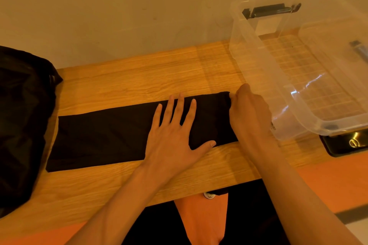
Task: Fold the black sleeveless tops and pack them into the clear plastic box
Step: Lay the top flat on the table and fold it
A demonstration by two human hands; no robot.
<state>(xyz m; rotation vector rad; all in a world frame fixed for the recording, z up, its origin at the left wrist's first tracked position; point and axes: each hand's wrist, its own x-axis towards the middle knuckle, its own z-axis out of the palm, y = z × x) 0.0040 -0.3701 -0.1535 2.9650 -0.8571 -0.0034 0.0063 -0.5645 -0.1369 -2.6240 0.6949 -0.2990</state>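
Note:
A black sleeveless top [103,137], folded into a long narrow strip, lies across the wooden table [139,77]. My left hand [175,135] presses flat on the strip's right half, fingers spread and straight. My right hand [249,113] grips the strip's right end, fingers curled round the cloth. The clear plastic box [249,61] stands at the right, just beyond my right hand, and no clothes show in it. A heap of black tops [22,121] sits at the table's left end.
The box has black latch handles [270,10] and rests against the pale wall [119,5]. A glossy black object [346,145] lies under the box's near corner. The table's front edge runs close to my legs.

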